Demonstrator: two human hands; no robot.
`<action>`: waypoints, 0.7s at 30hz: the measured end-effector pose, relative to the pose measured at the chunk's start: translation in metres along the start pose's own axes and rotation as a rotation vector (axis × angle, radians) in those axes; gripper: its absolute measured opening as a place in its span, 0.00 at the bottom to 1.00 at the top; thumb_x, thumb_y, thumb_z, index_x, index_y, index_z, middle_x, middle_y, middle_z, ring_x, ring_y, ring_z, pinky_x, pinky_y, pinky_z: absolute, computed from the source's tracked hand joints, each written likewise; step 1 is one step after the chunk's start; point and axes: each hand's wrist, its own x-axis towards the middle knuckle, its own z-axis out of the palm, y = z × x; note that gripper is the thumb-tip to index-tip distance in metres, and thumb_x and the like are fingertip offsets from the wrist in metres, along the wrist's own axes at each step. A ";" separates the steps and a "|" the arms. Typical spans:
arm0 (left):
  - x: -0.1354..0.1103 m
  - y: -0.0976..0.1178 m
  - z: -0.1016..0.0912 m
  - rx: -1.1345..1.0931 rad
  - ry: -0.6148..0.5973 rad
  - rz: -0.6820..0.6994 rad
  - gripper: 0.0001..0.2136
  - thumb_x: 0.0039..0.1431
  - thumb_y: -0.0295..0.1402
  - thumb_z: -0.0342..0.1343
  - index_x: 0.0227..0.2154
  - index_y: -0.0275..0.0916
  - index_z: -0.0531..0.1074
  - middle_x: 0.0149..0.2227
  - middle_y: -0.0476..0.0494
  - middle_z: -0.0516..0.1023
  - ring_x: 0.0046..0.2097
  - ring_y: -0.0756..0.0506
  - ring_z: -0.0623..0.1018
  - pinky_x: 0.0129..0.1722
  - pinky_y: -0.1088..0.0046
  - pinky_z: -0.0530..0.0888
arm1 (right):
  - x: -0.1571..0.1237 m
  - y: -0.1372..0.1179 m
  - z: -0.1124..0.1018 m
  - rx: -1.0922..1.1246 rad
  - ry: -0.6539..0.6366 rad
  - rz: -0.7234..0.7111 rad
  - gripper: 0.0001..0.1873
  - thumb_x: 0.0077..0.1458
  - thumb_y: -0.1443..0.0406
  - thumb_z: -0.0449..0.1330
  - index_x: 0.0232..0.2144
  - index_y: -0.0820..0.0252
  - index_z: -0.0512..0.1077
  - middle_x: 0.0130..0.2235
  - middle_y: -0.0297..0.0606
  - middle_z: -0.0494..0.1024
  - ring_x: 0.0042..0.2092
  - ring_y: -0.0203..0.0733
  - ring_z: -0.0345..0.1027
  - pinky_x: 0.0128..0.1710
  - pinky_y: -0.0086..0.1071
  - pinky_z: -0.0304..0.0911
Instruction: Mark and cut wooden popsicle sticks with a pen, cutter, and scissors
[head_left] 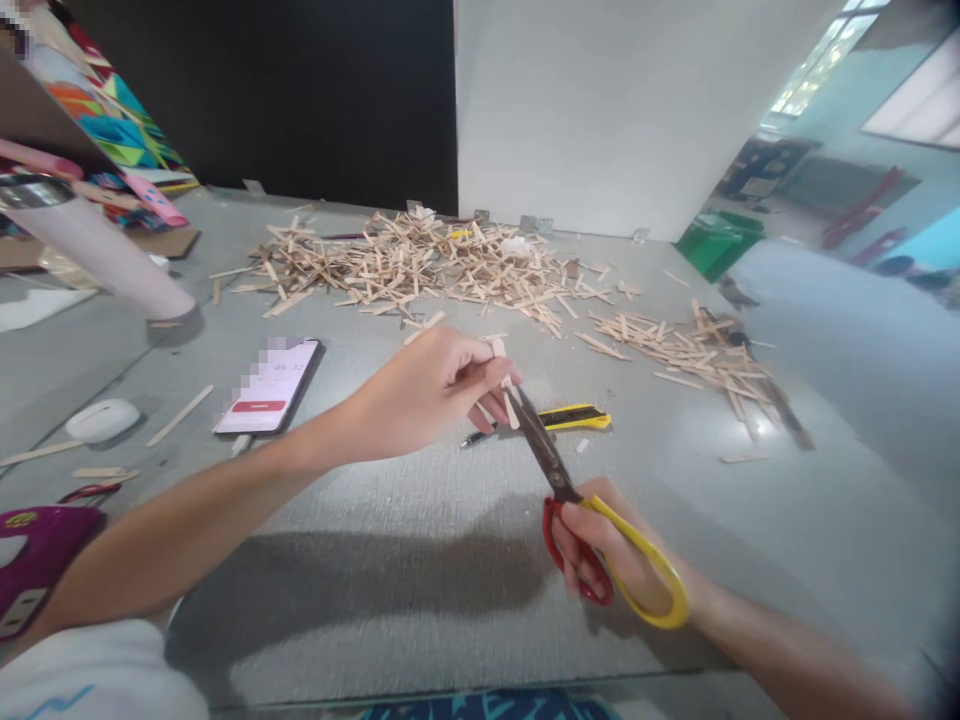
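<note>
Pinched in the fingers of my left hand [457,375] is a small, pale wooden stick [511,408]. My right hand [611,545] grips a pair of scissors [553,468] by its red and yellow handles. The dark blades point up and to the left, their tips at the stick beside my left fingertips. Whether the blades touch or cut the wood I cannot tell. Beneath and behind the blades lies a yellow and black utility knife [581,417] on the grey table [420,600].
A heap of wooden sticks [405,260] spreads along the back, with a smaller pile [682,345] at the right. On the left are a phone [268,385], a white mouse-like object [103,420] and a pale pink bottle [105,245]. A green bin [720,243] stands beyond.
</note>
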 end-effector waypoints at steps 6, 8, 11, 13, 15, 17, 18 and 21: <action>-0.003 0.004 0.001 0.090 0.005 0.034 0.16 0.78 0.36 0.53 0.35 0.40 0.81 0.33 0.46 0.89 0.34 0.45 0.90 0.32 0.76 0.84 | -0.002 -0.008 0.004 -0.008 0.037 0.034 0.33 0.60 0.39 0.62 0.17 0.54 0.63 0.12 0.26 0.59 0.14 0.29 0.55 0.17 0.25 0.57; -0.004 0.005 0.001 0.101 0.011 0.040 0.15 0.77 0.36 0.53 0.34 0.40 0.81 0.33 0.46 0.89 0.34 0.45 0.90 0.33 0.76 0.84 | -0.002 -0.008 0.004 -0.024 0.045 0.041 0.33 0.60 0.40 0.62 0.16 0.54 0.63 0.12 0.27 0.61 0.14 0.29 0.55 0.17 0.24 0.56; -0.004 0.006 0.003 0.096 0.024 0.026 0.16 0.76 0.35 0.54 0.32 0.40 0.81 0.33 0.46 0.89 0.34 0.45 0.90 0.32 0.77 0.84 | -0.001 -0.005 0.002 -0.044 0.061 0.042 0.33 0.62 0.41 0.62 0.16 0.54 0.62 0.13 0.27 0.61 0.14 0.29 0.55 0.16 0.24 0.54; -0.005 0.006 0.005 0.074 0.041 0.000 0.17 0.76 0.36 0.54 0.31 0.39 0.81 0.33 0.45 0.89 0.34 0.45 0.90 0.32 0.77 0.85 | -0.001 -0.001 0.001 -0.042 0.064 0.040 0.34 0.63 0.40 0.61 0.17 0.54 0.62 0.13 0.26 0.60 0.14 0.29 0.54 0.16 0.25 0.54; -0.005 0.006 0.007 0.044 0.066 -0.034 0.17 0.76 0.37 0.55 0.31 0.39 0.81 0.32 0.45 0.89 0.34 0.44 0.90 0.34 0.76 0.86 | -0.001 0.003 0.000 -0.041 0.067 0.032 0.34 0.64 0.38 0.61 0.18 0.54 0.62 0.13 0.26 0.60 0.14 0.29 0.53 0.16 0.25 0.55; -0.006 0.006 0.010 0.019 0.092 -0.055 0.17 0.75 0.38 0.55 0.30 0.39 0.81 0.31 0.44 0.89 0.35 0.43 0.91 0.35 0.75 0.87 | -0.001 0.006 0.000 -0.059 0.074 0.019 0.35 0.64 0.37 0.62 0.18 0.53 0.62 0.13 0.25 0.59 0.15 0.30 0.54 0.17 0.25 0.55; -0.007 0.006 0.010 0.008 0.100 -0.055 0.18 0.75 0.39 0.56 0.30 0.40 0.81 0.31 0.44 0.89 0.35 0.42 0.91 0.34 0.74 0.87 | -0.001 0.007 0.000 -0.073 0.076 0.010 0.35 0.64 0.37 0.62 0.18 0.53 0.62 0.13 0.26 0.59 0.15 0.30 0.55 0.17 0.25 0.56; -0.007 0.005 0.011 -0.026 0.086 -0.040 0.18 0.75 0.42 0.56 0.32 0.40 0.82 0.32 0.43 0.89 0.34 0.41 0.91 0.34 0.71 0.88 | -0.001 0.008 0.001 -0.104 0.081 -0.032 0.35 0.68 0.40 0.60 0.18 0.54 0.62 0.13 0.27 0.61 0.15 0.30 0.55 0.18 0.25 0.56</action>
